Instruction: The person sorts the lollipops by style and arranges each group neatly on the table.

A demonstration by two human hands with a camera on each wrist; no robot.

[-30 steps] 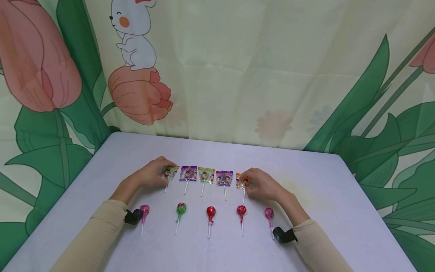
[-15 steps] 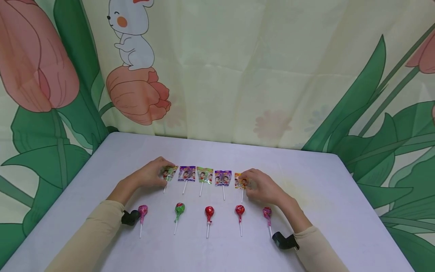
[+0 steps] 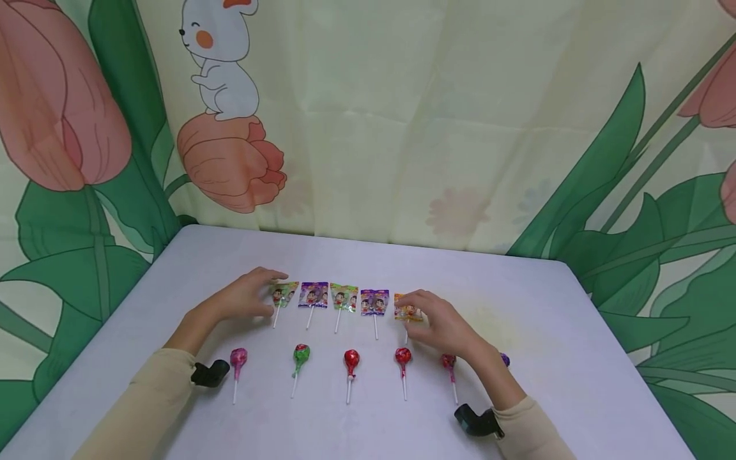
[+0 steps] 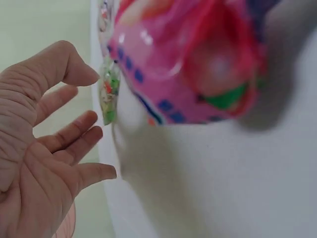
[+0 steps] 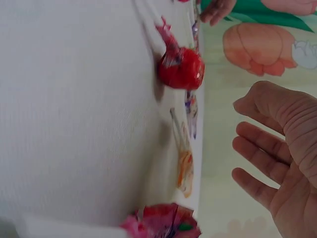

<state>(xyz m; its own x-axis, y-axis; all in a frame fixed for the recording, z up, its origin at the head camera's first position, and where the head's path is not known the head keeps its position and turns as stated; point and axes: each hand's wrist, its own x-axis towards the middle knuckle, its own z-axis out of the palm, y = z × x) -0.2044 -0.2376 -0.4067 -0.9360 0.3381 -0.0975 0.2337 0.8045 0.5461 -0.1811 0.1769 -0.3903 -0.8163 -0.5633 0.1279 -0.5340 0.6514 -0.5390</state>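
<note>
Sitting closest is a row of five round lollipops [image 3: 352, 359] on the white table [image 3: 276, 425], with a purple thing [image 3: 505, 360] poking out beside the right forearm [image 3: 497, 374]. Past those, five flat-wrapped lollipops [image 3: 344, 298] line up. Left hand [image 3: 244, 297] is right by the green end one [image 3: 284, 294], fingers spread, can't tell if touching; right hand [image 3: 439, 322] is by the orange one [image 3: 407, 313], fingers apart, loosely bent. Way back: rabbit [image 3: 227, 80] on the curtain [image 3: 368, 128].

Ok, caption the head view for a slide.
Left hand and right hand at either end of a row of five flat-wrapped lollipops on a white table, round lollipops nearer the camera.
</note>
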